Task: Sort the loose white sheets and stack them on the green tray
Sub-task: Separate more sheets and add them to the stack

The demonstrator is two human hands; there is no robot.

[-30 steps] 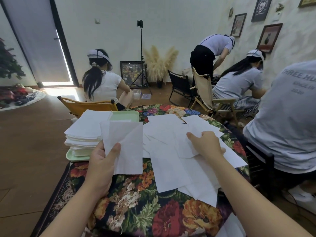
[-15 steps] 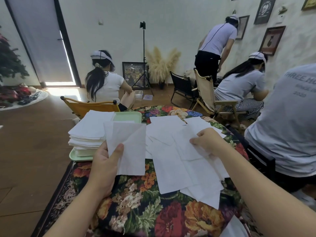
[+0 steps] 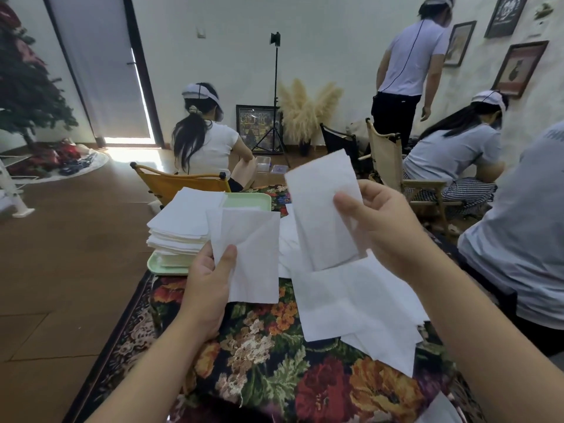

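left hand (image 3: 210, 282) pinches a white sheet (image 3: 248, 254) at its lower left corner, thumb on the front, fingers behind; sheet held upright above the near edge of the surface (image 3: 274, 361), which has a dark floral cloth w/ red, orange and cream flowers. right hand (image 3: 381, 221) grips a second white sheet (image 3: 323, 209), thumb across its right edge, fingers curled behind; this one is raised higher than the other, tilted a bit, top corner up in front of the bg chairs. the two held sheets are apart, not touching.

green tray (image 3: 164, 267) sits at the far left corner of the surface, carrying a thick stack of sheets (image 3: 186, 221) on its left part; right part of the tray shows bare pale green at the far end. left-hand sheet overlaps the stack's right edge in view; can't tell if it touches.

loose sheets (image 3: 351, 300) still lie on the surface under and below the right hand, overlapping one another, some hanging toward the near right edge. another white corner shows at the bottom right.

bg: seated person in white top (image 3: 207, 145) w/ back to camera on a yellow folding chair (image 3: 180, 184), standing person (image 3: 409, 65) by the wall, another seated person (image 3: 457, 154) at right, and a grey-shirted back (image 3: 525, 215) close at the right edge. tripod (image 3: 274, 96), pampas grass (image 3: 308, 108), framed pics on the wall, dark tree at far left.
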